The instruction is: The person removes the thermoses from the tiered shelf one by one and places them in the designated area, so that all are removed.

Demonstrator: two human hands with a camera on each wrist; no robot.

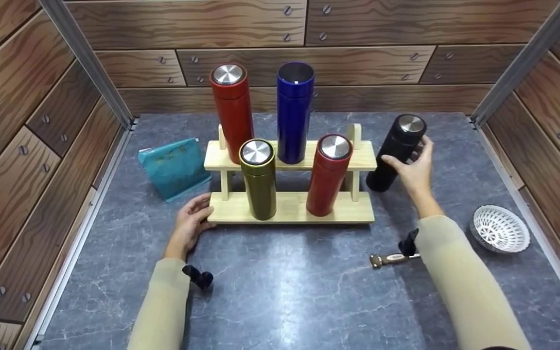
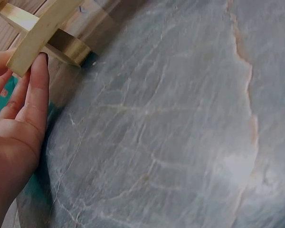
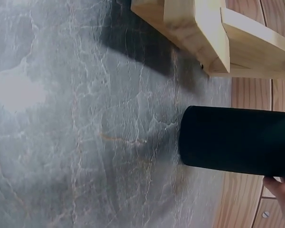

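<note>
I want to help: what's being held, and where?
Right fingers hold the black bottle around its middle; left fingers grip the rack by its lower shelf's left end.

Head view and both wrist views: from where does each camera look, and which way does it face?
Head: worn on the head, facing forward and down at the wooden rack; left grip, right grip and both sleeves show.
Left wrist: worn on that wrist, facing the rack's end and grey table; only the left grip shows.
Right wrist: worn on that wrist, facing the black bottle; part of the right grip shows.
Shared: head and right wrist both show the black bottle.
</note>
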